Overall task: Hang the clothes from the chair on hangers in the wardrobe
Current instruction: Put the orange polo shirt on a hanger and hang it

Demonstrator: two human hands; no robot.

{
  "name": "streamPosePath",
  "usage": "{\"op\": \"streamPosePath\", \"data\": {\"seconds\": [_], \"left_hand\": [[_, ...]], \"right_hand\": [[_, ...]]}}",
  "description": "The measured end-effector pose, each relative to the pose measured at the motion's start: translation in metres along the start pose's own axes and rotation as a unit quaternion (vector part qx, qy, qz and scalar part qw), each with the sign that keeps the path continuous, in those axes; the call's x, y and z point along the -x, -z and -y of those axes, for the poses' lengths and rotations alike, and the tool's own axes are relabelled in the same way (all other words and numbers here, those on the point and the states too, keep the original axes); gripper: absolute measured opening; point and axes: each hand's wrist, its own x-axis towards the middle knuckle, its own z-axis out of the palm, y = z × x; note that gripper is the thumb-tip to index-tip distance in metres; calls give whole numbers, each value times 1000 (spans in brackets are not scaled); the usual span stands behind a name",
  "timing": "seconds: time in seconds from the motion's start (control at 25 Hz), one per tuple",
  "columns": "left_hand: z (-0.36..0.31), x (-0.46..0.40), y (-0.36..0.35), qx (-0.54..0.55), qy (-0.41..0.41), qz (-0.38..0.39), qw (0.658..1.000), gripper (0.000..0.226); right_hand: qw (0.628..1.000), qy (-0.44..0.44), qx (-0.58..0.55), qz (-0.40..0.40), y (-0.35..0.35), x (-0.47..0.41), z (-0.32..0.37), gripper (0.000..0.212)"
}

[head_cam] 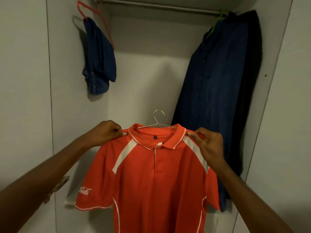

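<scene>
Denim shorts [99, 56] left, dark shirt [217, 91] right on rail [159, 5].

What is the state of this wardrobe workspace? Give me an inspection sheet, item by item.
Surface: wardrobe rail runs across the top; white back wall below it.
Job's things: red polo shirt sits on a wire hanger, hook free, not yet on the rail.
Clutter: folded denim garment on a red hanger at left; dark blue shirt on a green hanger at right, a black garment behind it.
Hands: left hand and right hand each pinch a shirt shoulder.
Cables: nothing seen.
Surroundings: white wardrobe side panels.
</scene>
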Motion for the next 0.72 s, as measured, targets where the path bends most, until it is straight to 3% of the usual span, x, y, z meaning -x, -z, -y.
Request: {"op": "streamPosePath", "data": {"seconds": [0.16,0.36,0.52,0.72], "left_hand": [[-14,-26,18,-115,43,-73,990,54],[-30,-77,60,-62,40,-109,991,55],[-37,-115,84,-58,5,-132,990,54],[-31,-184,98,-36,-24,-151,988,50]], "right_hand": [[999,18,27,-4,25,-37,37,30],[986,39,144,-70,48,-90,84,46],[971,8,206,-118,57,-135,110,71],[968,5,223,-117,65,-174,134,71]]}}
